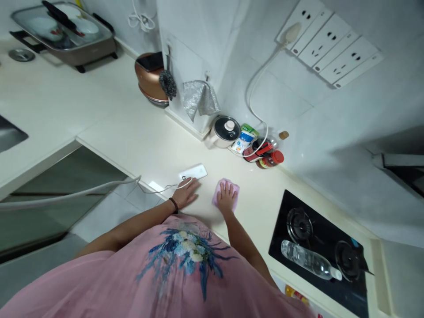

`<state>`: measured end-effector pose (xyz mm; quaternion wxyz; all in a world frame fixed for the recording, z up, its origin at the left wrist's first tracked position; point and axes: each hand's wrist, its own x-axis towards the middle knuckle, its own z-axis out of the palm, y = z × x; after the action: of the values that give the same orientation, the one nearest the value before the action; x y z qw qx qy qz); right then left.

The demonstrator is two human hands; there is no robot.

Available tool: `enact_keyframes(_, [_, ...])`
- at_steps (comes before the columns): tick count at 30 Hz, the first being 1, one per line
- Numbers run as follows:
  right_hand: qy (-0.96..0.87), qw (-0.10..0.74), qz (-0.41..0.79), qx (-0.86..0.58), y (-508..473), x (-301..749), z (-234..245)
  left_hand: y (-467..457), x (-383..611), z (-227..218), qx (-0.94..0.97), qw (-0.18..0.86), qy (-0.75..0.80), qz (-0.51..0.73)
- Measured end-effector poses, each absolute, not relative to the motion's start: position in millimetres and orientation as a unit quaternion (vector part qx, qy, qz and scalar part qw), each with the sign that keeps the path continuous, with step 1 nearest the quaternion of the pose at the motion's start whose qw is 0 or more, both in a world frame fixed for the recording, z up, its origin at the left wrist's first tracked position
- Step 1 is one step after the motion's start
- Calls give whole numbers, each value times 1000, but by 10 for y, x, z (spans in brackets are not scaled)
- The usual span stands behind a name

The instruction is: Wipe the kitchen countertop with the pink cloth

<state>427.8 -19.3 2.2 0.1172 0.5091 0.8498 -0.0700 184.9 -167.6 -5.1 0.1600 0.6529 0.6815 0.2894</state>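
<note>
Pink cloth (215, 193) on counter (145, 132), middle hidden beneath right hand (226, 198), fingers spread. Left hand (186, 194) palm-down, fingers loosely spread by white device (197, 171); cannot tell whether touching. Sink (9, 136) cut off.

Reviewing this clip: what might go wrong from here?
The white cable runs past the left hand; a snag might shift the nearby white phone-like device.
A clear plastic bottle lies on the gas stove, where it could roll or, if a burner were lit, melt.
The right hand, pressing the pink cloth, appears well away from it.
</note>
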Motion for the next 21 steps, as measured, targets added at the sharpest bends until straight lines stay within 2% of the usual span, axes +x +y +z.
enact_keyframes(5, [820, 116, -84, 554, 445, 3768, 84, -1342, 1668, 161, 598, 139, 759, 215])
enact_keyframes(10, [809, 125, -86, 568, 645, 3605, 88, -1084, 1591, 196, 550, 183, 802, 144])
enact_keyframes(16, [863, 108, -45, 491, -144, 3691, -7, -1045, 1520, 180, 529, 211, 809, 147])
enact_keyframes(21, [896, 151, -65, 413, -792, 3708, -100, -1183, 1140, 163, 489, 193, 837, 155])
